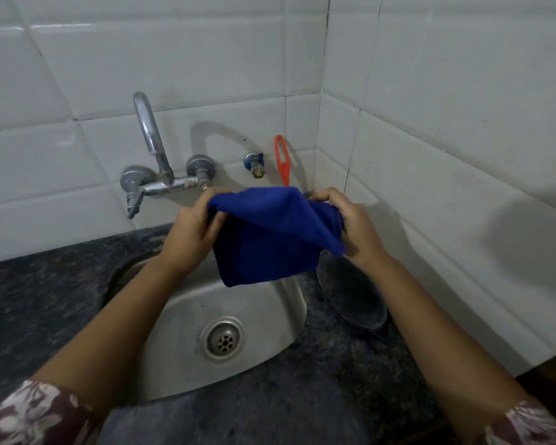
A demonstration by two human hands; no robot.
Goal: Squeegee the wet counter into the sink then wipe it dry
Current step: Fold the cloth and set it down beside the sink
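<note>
A blue cloth (270,239) hangs folded in the air above the steel sink (180,319). My left hand (190,232) grips its left edge and my right hand (353,226) grips its right edge, both shut on the fabric. Behind the cloth an orange handle (281,159), likely the squeegee's, stands against the tiled wall; its lower part is hidden by the cloth. The dark speckled counter (334,380) surrounds the sink.
A chrome tap (154,155) juts from the wall above the sink's back left. A small blue valve (254,163) sits beside the orange handle. A round dark plate or lid (350,300) lies on the counter right of the sink. Tiled walls meet in a corner at the right.
</note>
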